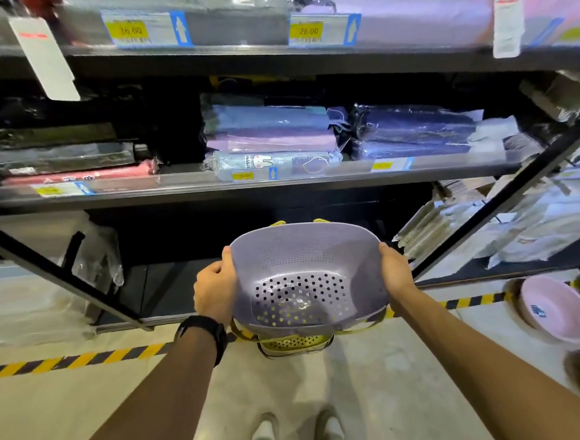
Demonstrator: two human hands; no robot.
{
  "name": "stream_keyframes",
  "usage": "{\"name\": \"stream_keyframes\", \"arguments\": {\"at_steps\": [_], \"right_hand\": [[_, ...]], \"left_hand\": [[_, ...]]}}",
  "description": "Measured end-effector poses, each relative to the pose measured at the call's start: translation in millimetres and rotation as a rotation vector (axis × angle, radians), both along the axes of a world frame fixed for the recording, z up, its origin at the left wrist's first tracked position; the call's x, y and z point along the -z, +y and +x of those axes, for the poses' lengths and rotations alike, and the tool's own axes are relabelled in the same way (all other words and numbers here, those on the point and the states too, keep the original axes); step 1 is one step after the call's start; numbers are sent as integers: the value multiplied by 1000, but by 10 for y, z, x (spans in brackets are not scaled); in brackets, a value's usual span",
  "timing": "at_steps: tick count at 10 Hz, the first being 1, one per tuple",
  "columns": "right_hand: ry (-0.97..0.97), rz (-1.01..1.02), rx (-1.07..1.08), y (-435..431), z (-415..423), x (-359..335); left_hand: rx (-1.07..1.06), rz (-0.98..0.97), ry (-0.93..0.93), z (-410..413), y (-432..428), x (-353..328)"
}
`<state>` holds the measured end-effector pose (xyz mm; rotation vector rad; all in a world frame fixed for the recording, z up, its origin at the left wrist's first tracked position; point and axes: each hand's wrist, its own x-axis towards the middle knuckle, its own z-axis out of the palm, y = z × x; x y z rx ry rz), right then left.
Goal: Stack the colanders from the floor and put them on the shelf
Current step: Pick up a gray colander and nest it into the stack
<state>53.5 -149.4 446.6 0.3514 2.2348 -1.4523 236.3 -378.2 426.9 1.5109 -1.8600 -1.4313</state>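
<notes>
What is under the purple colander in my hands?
A yellow colander nests under the purple colander: its perforated base shows below, and yellow shows through the holes. Its walls are covered, so how many are stacked cannot be told.

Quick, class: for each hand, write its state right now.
Left hand: closed, holding the left rim of the purple colander.
Right hand: closed, holding the same colander's right rim.
</notes>
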Motion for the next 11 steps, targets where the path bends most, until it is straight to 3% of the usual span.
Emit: {"name": "stream_keyframes", "arguments": {"at_steps": [4,6,8,11], "right_hand": [[-6,9,-189,112,-402,936],[-86,-8,-151,19,-422,2491],[15,53,-173,-127,-630,3988],[-23,-25,-94,-192,-808,5286]], "left_hand": [[-119,38,-65,-228,262,987],[-116,46,-46,-304,94,2358],[-97,43,-31,-507,-61,3955],[-122,61,-53,-642,-135,5322]]}}
